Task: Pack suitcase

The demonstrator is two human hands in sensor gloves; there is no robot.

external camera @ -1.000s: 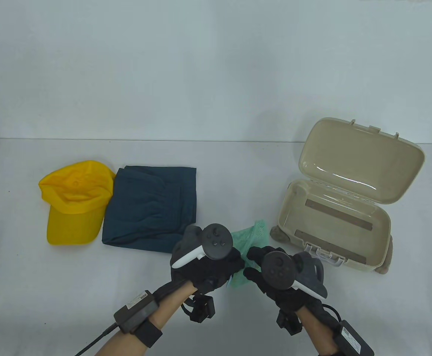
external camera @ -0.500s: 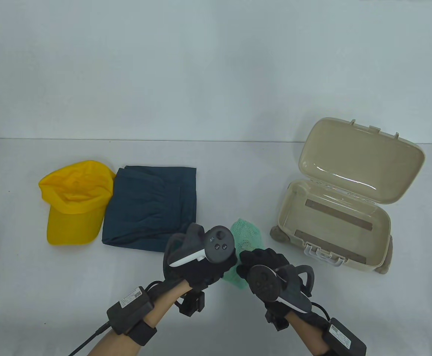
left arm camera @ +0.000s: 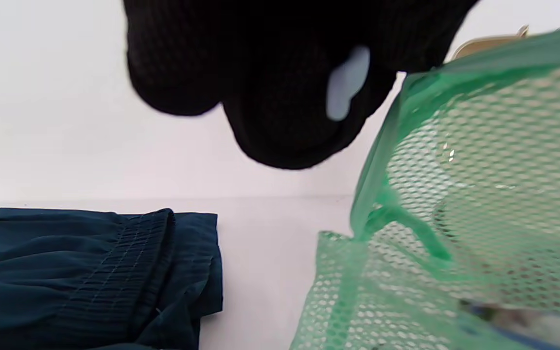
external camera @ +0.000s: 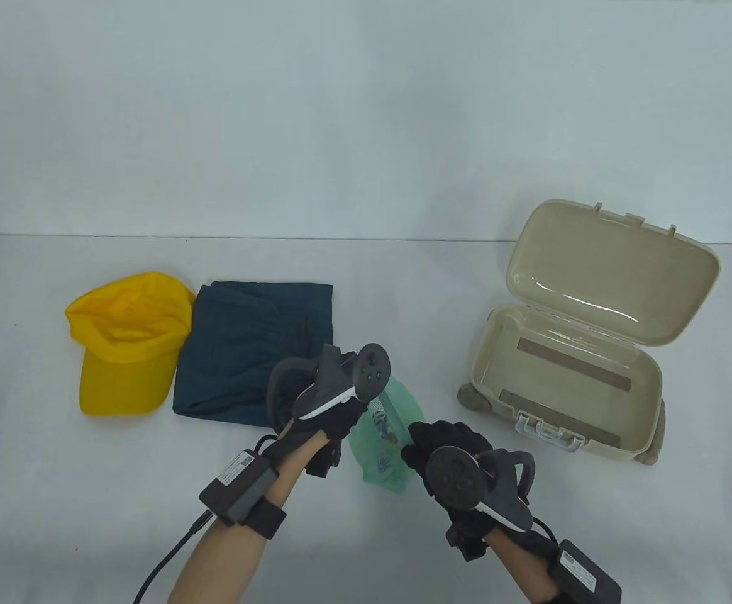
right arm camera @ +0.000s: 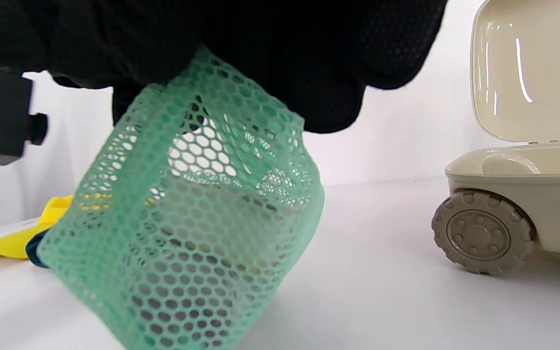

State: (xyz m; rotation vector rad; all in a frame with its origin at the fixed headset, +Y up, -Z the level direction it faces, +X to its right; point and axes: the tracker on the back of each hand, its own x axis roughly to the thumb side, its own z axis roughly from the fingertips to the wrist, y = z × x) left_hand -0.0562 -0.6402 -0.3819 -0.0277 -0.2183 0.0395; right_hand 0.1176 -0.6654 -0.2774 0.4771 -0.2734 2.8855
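Gripping the green mesh pouch (external camera: 386,440), both hands hold it up. Left hand (external camera: 331,412) and right hand (external camera: 444,443) pinch opposite edges. Its label print is unreadable.

— What is found between the mesh bag (external camera: 386,440) and the suitcase (external camera: 567,377)?
— Bare table (external camera: 466,296); the raised lid (external camera: 611,270) blocks only the far side.
— And leftward?
— The way is barred by folded shorts (external camera: 253,352) and a cap (external camera: 127,343).
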